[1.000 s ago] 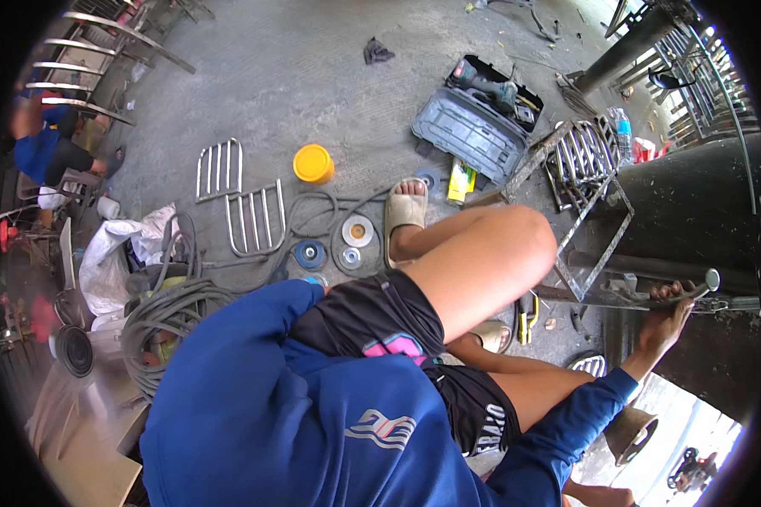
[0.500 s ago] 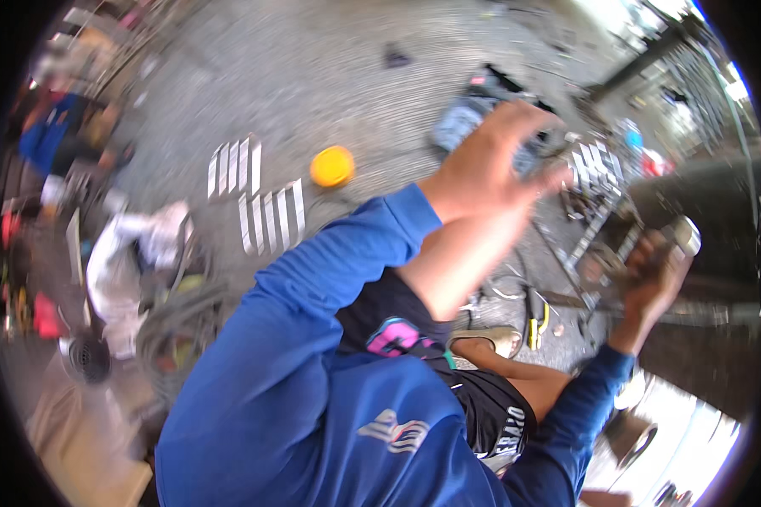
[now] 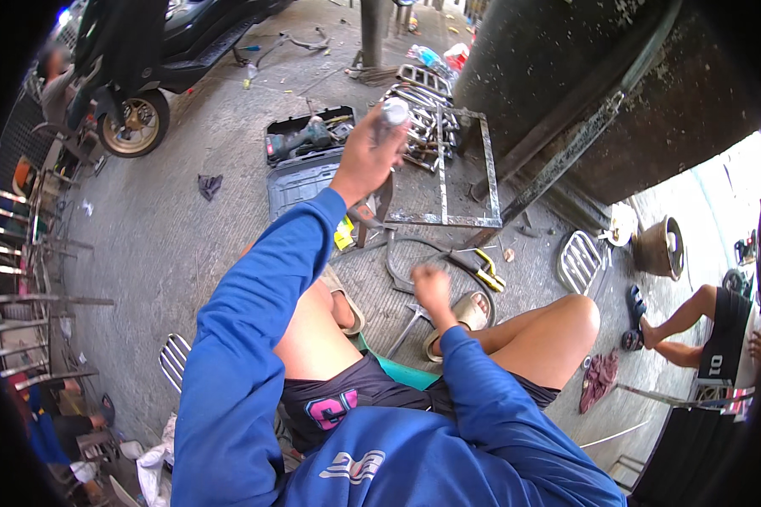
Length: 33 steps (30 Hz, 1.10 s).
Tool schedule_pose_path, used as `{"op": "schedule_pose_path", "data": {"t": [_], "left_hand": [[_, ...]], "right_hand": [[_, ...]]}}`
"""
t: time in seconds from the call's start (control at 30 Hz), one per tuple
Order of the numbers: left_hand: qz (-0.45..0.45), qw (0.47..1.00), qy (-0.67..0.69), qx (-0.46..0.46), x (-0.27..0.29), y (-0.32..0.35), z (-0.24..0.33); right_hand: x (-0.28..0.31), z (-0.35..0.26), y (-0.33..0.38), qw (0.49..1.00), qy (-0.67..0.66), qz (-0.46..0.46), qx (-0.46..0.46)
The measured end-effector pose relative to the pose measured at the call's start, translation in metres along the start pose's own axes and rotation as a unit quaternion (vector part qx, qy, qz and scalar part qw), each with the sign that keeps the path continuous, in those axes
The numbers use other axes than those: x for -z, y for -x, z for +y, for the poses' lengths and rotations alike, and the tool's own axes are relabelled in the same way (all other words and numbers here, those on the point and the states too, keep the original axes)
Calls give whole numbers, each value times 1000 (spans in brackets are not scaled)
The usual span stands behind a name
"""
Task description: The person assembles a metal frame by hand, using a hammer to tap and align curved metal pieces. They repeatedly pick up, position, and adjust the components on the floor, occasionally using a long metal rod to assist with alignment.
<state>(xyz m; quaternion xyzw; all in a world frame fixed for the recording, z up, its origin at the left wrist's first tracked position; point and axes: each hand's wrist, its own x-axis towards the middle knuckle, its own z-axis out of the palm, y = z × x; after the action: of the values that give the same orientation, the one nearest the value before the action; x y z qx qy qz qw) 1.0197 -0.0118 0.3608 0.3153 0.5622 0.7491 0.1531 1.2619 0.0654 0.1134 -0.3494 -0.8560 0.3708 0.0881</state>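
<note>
We observed the rectangular metal frame (image 3: pixel 465 182) standing on the concrete floor (image 3: pixel 186 237) beside the open grey tool case (image 3: pixel 300 160). The left hand (image 3: pixel 368 156), raised above that case, grasped a silver cylindrical object (image 3: pixel 393 110). The right hand (image 3: pixel 431 287) was clenched, holding nothing, above a sandal (image 3: pixel 461 314).

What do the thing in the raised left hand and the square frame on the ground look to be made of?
The cylinder in the left hand looks like shiny silvery metal, with a bright glint on its rounded end, though it could be a coated can. The square frame looks like bare steel bar: dull grey, thin straight members, darker at the corners.
</note>
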Motion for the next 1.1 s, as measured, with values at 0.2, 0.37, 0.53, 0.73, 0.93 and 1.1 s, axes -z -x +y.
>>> {"op": "schedule_pose_path", "data": {"t": [0.2, 0.37, 0.53, 0.73, 0.93, 1.1], "left_hand": [[80, 983, -149, 69, -8, -21, -61], [80, 985, -137, 71, -24, -21, -82], [41, 989, -72, 126, -37, -27, -90], [39, 987, -121, 102, -57, -38, -102], [130, 954, -264, -60, -92, -75, -156], [216, 950, -209, -87, -102, -92, -215]], "right_hand": [[-136, 159, 82, 876, 143, -369, -275], [-172, 178, 111, 918, 69, -143, -363], [-125, 142, 85, 956, 56, -147, -247], [-26, 51, 22, 973, 29, -209, -91], [89, -17, 27, 989, -122, -63, -58], [122, -45, 8, 994, -83, 28, -69]]}}
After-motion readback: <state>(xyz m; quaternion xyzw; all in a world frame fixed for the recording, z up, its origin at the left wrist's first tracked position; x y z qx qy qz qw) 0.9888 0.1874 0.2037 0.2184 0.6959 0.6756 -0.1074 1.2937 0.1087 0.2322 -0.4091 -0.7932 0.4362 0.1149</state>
